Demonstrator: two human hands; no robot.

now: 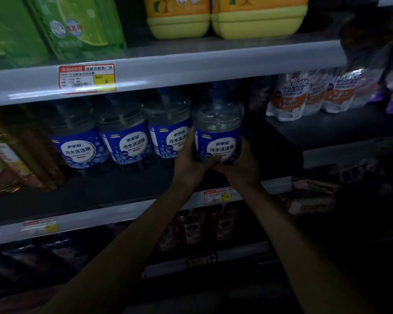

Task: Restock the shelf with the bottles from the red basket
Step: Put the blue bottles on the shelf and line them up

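Note:
A clear bottle with a blue label (218, 130) stands upright at the right end of a row on the middle shelf (105, 189). My left hand (188, 159) grips its lower left side. My right hand (240, 162) holds its base and lower right side. Three matching blue-label bottles (127, 141) stand in the row to its left. Whether the held bottle rests on the shelf or hangs just above it I cannot tell. The red basket is out of view.
Green (55, 26) and yellow jugs (256, 17) fill the shelf above. White and orange refill pouches (290, 96) stand to the right. An amber bottle (16, 155) sits at far left. Dark bottles (202, 225) line the lower shelf. A dark gap lies right of the held bottle.

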